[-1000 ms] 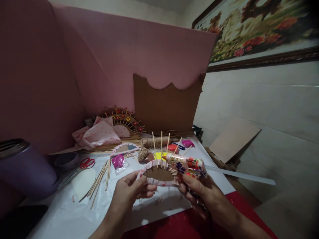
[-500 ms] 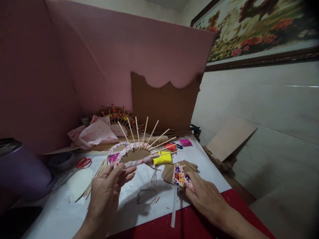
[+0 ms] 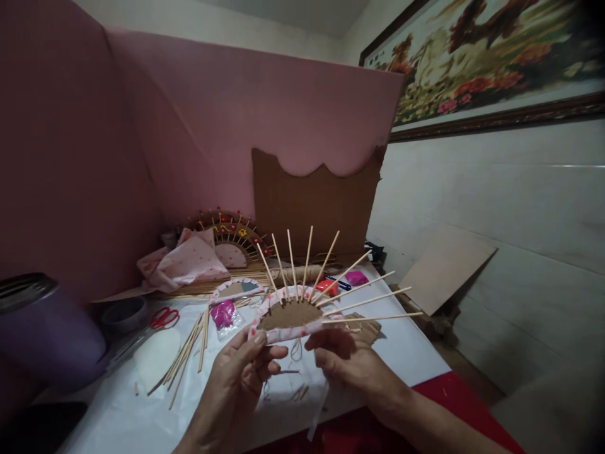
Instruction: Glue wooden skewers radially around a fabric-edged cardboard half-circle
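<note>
The left hand (image 3: 241, 369) grips one half-round cardboard piece (image 3: 290, 315) by its left corner, thumb on the cloth-wrapped rim; the piece is held up over the white table covering (image 3: 118, 416), and nine thin sticks (image 3: 309, 261) fan out from its curved edge. The right hand (image 3: 354, 369) is just beside the lower right part of the piece, its fingers bent; whether it grips or touches anything I cannot tell. One translucent strip (image 3: 316, 419) shows below that hand; one scrap of brown cardboard (image 3: 368, 329) lies beyond it.

A second half-round piece (image 3: 231, 291), also cloth-rimmed, lies behind and to the left; farther back stands one decorated fan (image 3: 230, 228) with red and yellow ornaments, next to one pink cloth (image 3: 189, 255). To the left lie one pair of red-handled scissors (image 3: 164, 317), one white oval piece (image 3: 155, 359) and several loose sticks (image 3: 182, 356), overlapping too much to count.

There are two magenta packets, one in a clear bag (image 3: 224, 314), the other (image 3: 357, 278) near one blue pen (image 3: 345, 285) and one red packet (image 3: 327, 288); one framed picture (image 3: 486, 69) hangs on the wall, small dark marks at its upper left too tiny to read.
</note>
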Available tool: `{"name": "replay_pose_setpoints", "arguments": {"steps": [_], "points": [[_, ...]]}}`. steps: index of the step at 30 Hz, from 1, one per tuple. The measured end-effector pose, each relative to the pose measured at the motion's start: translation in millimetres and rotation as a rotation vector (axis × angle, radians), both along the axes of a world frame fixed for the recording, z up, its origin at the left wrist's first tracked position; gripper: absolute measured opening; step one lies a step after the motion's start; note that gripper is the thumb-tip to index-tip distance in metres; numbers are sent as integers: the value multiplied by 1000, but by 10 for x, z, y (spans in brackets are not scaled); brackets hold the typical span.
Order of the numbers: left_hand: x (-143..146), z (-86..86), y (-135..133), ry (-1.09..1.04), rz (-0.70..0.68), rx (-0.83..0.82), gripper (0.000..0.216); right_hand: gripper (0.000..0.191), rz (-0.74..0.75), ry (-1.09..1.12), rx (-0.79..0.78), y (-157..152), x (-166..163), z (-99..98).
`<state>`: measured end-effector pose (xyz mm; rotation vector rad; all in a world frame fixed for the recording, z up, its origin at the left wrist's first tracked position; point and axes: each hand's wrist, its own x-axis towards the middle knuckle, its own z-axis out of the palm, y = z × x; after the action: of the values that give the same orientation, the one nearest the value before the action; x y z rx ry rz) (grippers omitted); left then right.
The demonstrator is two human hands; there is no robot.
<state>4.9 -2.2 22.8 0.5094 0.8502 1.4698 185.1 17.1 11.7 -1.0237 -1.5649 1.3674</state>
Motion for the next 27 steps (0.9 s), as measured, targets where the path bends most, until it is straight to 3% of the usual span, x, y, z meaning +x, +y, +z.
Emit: {"name": "replay_pose_setpoints", "arguments": {"steps": [3, 9, 12, 15, 18, 21, 22, 24, 27], "points": [[34, -25, -5, -8, -22, 20, 23, 35, 32, 193, -26, 81, -176, -23], [84, -172, 20, 49, -38, 49, 26, 38, -93, 391, -112, 111, -318, -56], [119, -259, -3, 170, -86, 99, 22, 34, -98, 471, -191, 114, -309, -46], [117, -270, -19, 353, -183, 178, 32, 32, -140, 499, -249, 172, -242, -23], [-53, -177, 45, 672, -77, 195, 31, 29, -201, 580, -282, 262, -128, -9], [-426, -36, 181, 1359, 254, 90, 24, 29, -246, 626, -289, 315, -15, -35], [-566, -1, 230, 1460, 322, 20, 24, 29, -253, 631, -285, 319, 16, -55], [-809, 24, 316, 1593, 358, -108, 21, 28, -241, 633, -285, 316, 67, -105], [-997, -62, 413, 1737, 276, -243, 15, 26, -192, 629, -306, 305, 119, -175]]}}
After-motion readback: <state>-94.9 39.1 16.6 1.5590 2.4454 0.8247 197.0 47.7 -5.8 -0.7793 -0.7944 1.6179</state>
